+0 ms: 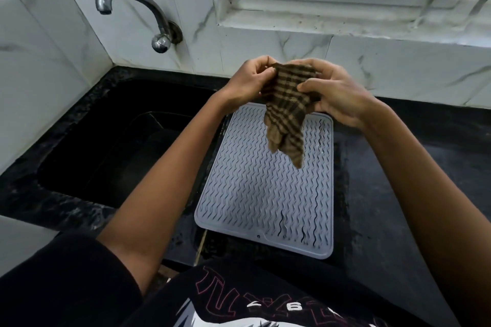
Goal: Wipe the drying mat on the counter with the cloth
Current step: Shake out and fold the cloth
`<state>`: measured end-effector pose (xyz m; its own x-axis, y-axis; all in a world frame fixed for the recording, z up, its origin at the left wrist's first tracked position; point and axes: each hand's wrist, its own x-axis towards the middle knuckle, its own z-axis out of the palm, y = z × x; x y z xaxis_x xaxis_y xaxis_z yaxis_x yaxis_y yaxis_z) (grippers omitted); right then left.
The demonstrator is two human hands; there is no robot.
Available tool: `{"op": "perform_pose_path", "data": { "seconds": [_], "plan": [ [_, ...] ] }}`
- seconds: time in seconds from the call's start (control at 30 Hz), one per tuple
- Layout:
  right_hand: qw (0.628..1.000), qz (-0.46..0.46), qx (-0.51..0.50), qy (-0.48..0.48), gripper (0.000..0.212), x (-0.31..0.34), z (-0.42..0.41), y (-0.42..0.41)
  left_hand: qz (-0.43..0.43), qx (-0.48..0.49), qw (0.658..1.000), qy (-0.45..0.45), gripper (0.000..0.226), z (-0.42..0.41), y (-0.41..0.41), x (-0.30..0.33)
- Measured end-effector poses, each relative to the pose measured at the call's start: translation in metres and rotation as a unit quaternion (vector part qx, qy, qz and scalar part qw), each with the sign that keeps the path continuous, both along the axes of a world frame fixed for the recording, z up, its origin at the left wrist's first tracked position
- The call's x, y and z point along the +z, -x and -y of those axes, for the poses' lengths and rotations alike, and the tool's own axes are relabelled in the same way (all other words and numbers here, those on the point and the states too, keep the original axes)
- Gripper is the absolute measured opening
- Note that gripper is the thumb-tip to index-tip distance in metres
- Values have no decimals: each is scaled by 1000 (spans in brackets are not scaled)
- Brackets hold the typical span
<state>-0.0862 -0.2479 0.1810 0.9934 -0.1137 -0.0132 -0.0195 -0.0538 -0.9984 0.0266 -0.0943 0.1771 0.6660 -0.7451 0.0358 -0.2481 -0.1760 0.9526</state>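
Note:
A grey ribbed drying mat (pixel 255 194) lies flat on the black counter (pixel 398 180), just right of the sink. Above its far end I hold a brown cloth with dark stripes (pixel 287 114) in the air with both hands. My left hand (pixel 249 82) pinches the cloth's upper left corner. My right hand (pixel 334 93) grips its upper right part. The rest of the cloth hangs down crumpled and does not touch the mat.
A black sink (pixel 119 154) is sunk into the counter to the left of the mat. A metal tap (pixel 148 16) comes out of the white marble-look wall above it. A window sill (pixel 345 18) runs along the back right.

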Motion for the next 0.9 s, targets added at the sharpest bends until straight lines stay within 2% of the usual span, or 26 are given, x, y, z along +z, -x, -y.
{"op": "perform_pose_path", "data": {
  "seconds": [0.07, 0.2, 0.43, 0.57, 0.67, 0.73, 0.83, 0.9],
  "plan": [
    [999, 9, 3, 35, 28, 2, -1, -1, 34, 24, 999, 23, 18, 4, 2, 2],
    [991, 33, -75, 109, 11, 1, 4, 1, 83, 60, 991, 83, 18, 6, 0, 13],
    [959, -53, -1, 278, 38, -5, 17, 0, 207, 33, 974, 85, 18, 13, -3, 45],
    [974, -101, 43, 199, 32, -34, 14, 4, 258, 37, 963, 74, 21, 14, -11, 67],
    [990, -126, 7, 65, 25, -47, 24, 7, 259, 66, 962, 52, 24, 5, -27, 73],
    [992, -120, -39, -5, 12, -46, 31, 7, 233, 110, 966, 30, 25, 0, -42, 69],
    [980, -98, -175, -3, 6, -37, 36, 5, 208, 191, 957, -67, 22, -3, -59, 52],
    [970, -98, -222, -14, 7, -31, 35, 3, 199, 218, 946, -131, 22, -2, -60, 38]
  ]
}}
